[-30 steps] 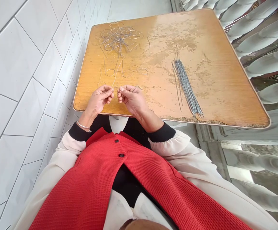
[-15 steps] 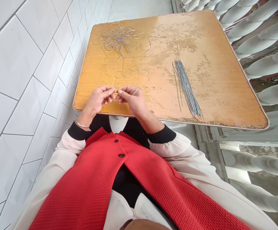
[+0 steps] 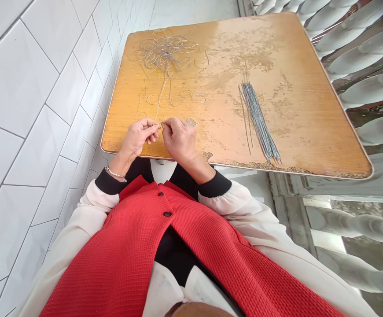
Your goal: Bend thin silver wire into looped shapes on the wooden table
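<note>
The wire you are working is a thin, pale grey strand, hard to pick out against the worn orange top of the bench. Its near end is caught between your fingertips close to the bench's near edge. From there it runs away from you in a slightly bowed line toward the row of looped pieces. Your left hand has its grip pinched together on the strand, thumb against forefinger and the other fingers curled under. Your right hand is closed on it too, knuckles up, with its fingertips meeting the left hand's. The part of the wire inside your fingers is hidden, so its shape there cannot be told. Half a second ago your hands sat a little apart and a small curl of wire showed between the fingertips. Now the right hand has rolled over and closed in on the left, and that curl is covered. A second ago both fists were apart, with the strand rising between them. Farther off, the tangle of bent wires lies at the far left of the bench. The bundle of straight wires lies well to the right of your hands. Both lie where they were.
</note>
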The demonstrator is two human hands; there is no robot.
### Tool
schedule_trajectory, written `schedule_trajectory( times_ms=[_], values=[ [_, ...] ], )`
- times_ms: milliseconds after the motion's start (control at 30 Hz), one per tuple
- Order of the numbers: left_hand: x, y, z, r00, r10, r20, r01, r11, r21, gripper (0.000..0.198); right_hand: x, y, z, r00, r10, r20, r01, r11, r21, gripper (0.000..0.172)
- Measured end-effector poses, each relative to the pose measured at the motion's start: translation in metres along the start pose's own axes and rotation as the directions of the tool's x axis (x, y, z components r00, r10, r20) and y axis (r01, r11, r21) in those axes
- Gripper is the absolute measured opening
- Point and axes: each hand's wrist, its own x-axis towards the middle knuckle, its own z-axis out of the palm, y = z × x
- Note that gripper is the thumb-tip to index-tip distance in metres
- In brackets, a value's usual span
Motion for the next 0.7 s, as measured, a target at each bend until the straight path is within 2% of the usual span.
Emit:
schedule_trajectory(
  times_ms=[133,333,533,700],
  values=[
    [-0.0018,0.0012,0.0016,1.000,-0.009,0.003,0.009,1.000,0.004,0.028,0.0000,0.0002,-0.0004,1.000,0.015,0.015,-0.015,0.999,0.049,0.018],
    [0.0017,-0.0037,0.0030,1.000,0.009,-0.023,-0.009,1.000,-0.015,0.028,0.0018,0.0012,0.0004,0.999,0.019,-0.043,-0.018,1.000,0.019,0.019],
    [0.0063,-0.0066,-0.0021,0.999,-0.046,-0.007,0.046,0.999,-0.021,0.023,0.0025,0.0018,-0.0027,0.999,0.037,0.022,-0.039,0.990,0.133,0.018],
    [0.0050,-0.0048,-0.0032,0.998,-0.065,0.012,0.065,0.998,-0.011,0.018,0.0030,0.0015,-0.0076,0.998,0.067,-0.005,-0.066,0.994,0.081,0.020]
  ],
)
